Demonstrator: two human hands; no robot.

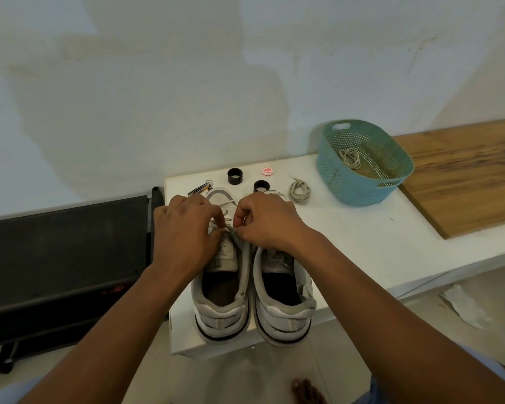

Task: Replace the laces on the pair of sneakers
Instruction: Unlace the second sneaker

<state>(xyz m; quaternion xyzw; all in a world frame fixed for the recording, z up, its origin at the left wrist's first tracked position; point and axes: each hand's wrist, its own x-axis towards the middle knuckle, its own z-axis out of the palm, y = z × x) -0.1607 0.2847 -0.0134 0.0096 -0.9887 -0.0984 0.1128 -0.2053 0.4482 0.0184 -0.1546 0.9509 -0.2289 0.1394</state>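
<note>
Landmark: white table (362,252). Left of it, a black case-like object (64,258) sits lower down. On the table's near-left part stand two white sneakers, heels toward the camera, side by side and touching at the heels. Left sneaker (220,301): tongue label reads "THO…", rest hidden; grey-soiled collar, dark stripe on sole. Left hand (184,231) is over its eyelets, fingers curled, pinching the lace (229,227) at the tongue top. Right hand (263,221), fingers curled, pinches the same lace; fingertips of the two hands nearly meet. Right sneaker (285,298): tongue label illegible; whether it is laced cannot be told.

Beyond the hands on the table's far edge, left to right: nail clippers (200,188), black ring (235,176), second black ring (261,186), red-white round cap (267,171) (print unreadable), coiled grey lace (299,192). Further right, teal perforated basket (362,170) holds another coiled lace (350,158). Wooden board (464,176) lies on the table's right end
</note>
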